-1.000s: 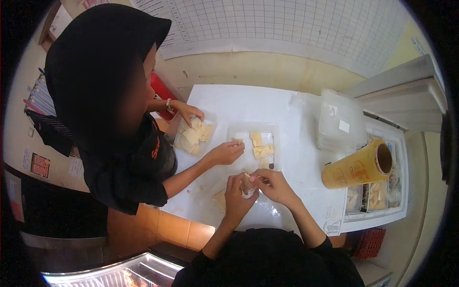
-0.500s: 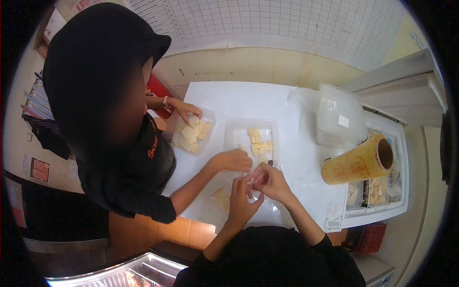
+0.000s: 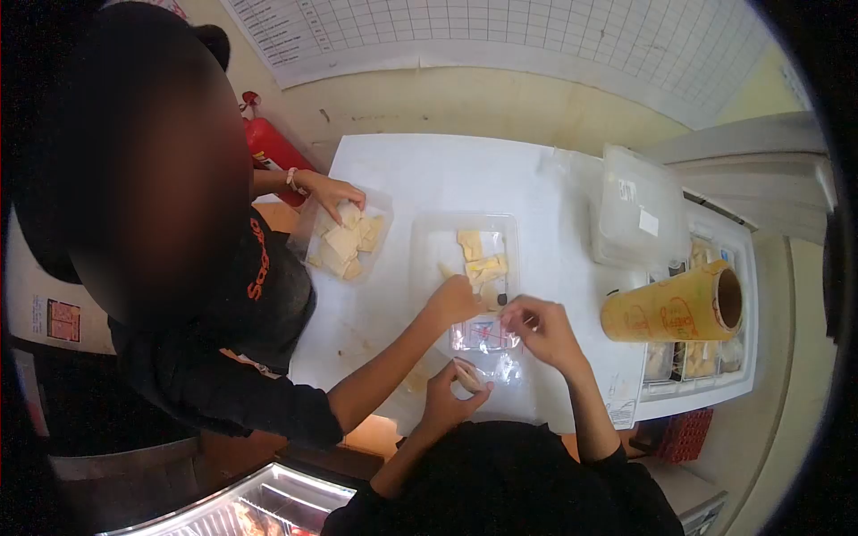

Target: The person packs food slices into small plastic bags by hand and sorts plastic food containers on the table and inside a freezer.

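My left hand (image 3: 451, 397) is closed around a small pale folded piece (image 3: 468, 375) near the table's front edge. I cannot tell exactly what that piece is. My right hand (image 3: 547, 332) is over the table, its bent fingertips smeared by motion beside a clear plastic piece with red lines (image 3: 485, 334). Just beyond lies a clear container (image 3: 420, 241) with flat yellowish pieces (image 3: 487, 266) inside. A co-worker's hand (image 3: 454, 302) reaches into it. The co-worker's other hand (image 3: 332, 194) rests on a second tub (image 3: 384, 210) full of similar pale pieces (image 3: 344, 241).
On the right, a large roll of yellow film (image 3: 661, 306) lies across a white open-topped chest (image 3: 749, 304) holding packed goods. Stacked clear containers (image 3: 636, 210) stand behind it. The co-worker (image 3: 232, 357) is close on my left. A red fire extinguisher (image 3: 275, 147) stands beyond the table.
My hands, together before, have parted: the left drew back toward me with the pale piece, the right moved right. The co-worker leaned left, and the red-lined plastic came into view.
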A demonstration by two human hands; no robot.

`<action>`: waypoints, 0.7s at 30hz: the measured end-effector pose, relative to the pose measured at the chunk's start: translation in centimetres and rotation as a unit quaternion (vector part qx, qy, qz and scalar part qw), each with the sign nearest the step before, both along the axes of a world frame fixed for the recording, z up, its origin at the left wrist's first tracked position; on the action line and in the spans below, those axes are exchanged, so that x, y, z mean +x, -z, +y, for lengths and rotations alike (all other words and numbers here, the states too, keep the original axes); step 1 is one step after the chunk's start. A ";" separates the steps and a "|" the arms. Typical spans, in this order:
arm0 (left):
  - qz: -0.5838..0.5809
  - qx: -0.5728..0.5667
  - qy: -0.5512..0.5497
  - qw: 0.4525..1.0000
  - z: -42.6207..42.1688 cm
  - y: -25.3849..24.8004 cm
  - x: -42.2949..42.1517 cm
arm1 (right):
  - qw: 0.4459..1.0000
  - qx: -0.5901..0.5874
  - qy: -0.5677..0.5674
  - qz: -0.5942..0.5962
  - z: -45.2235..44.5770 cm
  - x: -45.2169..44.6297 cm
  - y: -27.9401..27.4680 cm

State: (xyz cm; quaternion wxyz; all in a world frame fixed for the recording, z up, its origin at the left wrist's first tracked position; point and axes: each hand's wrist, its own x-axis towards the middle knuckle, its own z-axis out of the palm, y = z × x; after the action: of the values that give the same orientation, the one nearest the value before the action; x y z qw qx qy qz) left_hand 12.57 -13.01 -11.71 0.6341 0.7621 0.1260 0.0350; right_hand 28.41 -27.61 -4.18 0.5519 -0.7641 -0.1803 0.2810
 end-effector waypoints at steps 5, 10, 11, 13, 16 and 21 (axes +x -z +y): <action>0.063 -0.127 -0.020 0.990 0.3 -0.7 0.5 | 0.992 -0.065 0.037 -0.097 0.7 2.5 1.2; 0.065 -0.129 -0.041 0.989 0.7 -0.7 0.9 | 0.999 0.004 0.043 -0.016 3.0 2.7 1.3; 0.066 -0.129 -0.044 0.988 0.7 -1.1 1.0 | 0.998 0.052 0.042 0.005 3.5 2.5 1.5; 0.081 -0.064 -0.081 0.991 0.7 -3.0 1.6 | 0.998 0.066 0.015 -0.020 4.1 2.2 1.2; 0.063 -0.024 -0.073 0.995 1.1 -2.6 1.6 | 0.995 0.065 -0.019 -0.078 4.9 1.7 1.1; 0.032 -0.010 -0.091 0.995 1.2 -2.8 1.6 | 0.990 0.055 -0.036 -0.128 6.4 1.3 0.4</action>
State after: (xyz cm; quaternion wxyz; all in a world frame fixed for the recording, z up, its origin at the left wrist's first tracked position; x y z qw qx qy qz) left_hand 14.12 -11.82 -8.93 0.6316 0.7417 0.2157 0.0672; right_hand 29.69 -21.25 -4.63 0.5551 -0.7552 -0.2921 0.1905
